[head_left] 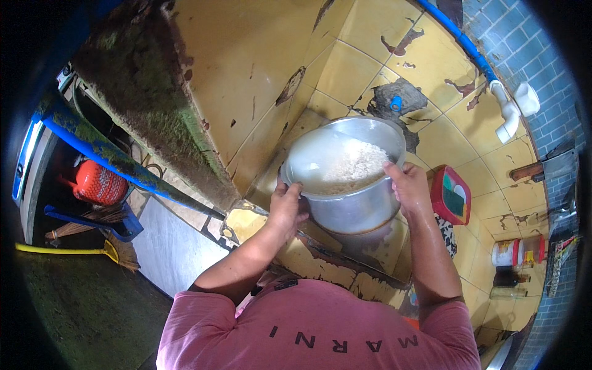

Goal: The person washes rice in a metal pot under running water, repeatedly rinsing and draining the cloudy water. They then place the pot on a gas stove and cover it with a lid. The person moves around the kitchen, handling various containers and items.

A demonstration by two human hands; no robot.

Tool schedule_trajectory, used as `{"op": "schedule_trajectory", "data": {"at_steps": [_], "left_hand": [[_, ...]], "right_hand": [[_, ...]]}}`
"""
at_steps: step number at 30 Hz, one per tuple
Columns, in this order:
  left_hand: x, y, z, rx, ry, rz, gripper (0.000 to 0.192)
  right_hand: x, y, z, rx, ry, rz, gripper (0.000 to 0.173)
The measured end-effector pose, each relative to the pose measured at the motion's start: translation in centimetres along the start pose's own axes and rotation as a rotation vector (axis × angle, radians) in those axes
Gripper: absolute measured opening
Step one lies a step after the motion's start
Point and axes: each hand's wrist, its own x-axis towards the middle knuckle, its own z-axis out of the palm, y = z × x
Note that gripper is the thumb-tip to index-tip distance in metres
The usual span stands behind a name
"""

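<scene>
A large aluminum pot (354, 217) is in front of me, between my two hands. It holds white rice grains (358, 162) heaped towards the right, and a shiny, cloudy patch of liquid (312, 159) lies on the left. The pot looks slightly tilted towards the left. My left hand (284, 206) grips its left side near the rim, the thumb on top. On the right side, my right hand (408, 185) holds the rim with the thumb over the edge. The fingers behind the pot's wall are partly hidden, and whether its base touches the tiles I cannot tell.
Worn yellow tiles (360, 62) surround the pot, with a blue pipe stub (396, 103) behind it. Right of my right hand sits a red plastic container (451, 194). A white drainpipe (508, 118) hangs upper right. A mossy ledge (152, 97) and blue pipe (115, 159) run along the left.
</scene>
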Motion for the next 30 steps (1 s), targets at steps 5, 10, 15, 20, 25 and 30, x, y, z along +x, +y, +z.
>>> {"op": "schedule_trajectory", "data": {"at_steps": [5,10,15,20,25,30], "left_hand": [[0.3,-0.1,-0.1,-0.010,-0.008,-0.020,0.044],[0.9,-0.4,-0.4,-0.016,0.010,-0.014,0.044],[0.9,-0.3,-0.5,-0.009,0.002,-0.017,0.042],[0.7,-0.1,-0.3,0.005,-0.008,-0.010,0.042],[0.7,0.0,-0.4,-0.009,-0.008,-0.015,0.045],[0.8,0.1,-0.5,-0.008,0.003,-0.020,0.047]], "right_hand": [[0.0,0.0,0.0,0.025,-0.004,-0.013,0.031],[0.3,0.1,0.2,0.018,0.002,-0.036,0.034],[0.3,0.0,0.3,0.023,0.015,-0.031,0.033],[0.0,-0.6,0.2,-0.004,-0.005,-0.012,0.031],[-0.2,-1.2,0.2,-0.011,-0.023,0.001,0.028],[0.2,-0.9,0.3,0.013,-0.043,-0.004,0.030]]}}
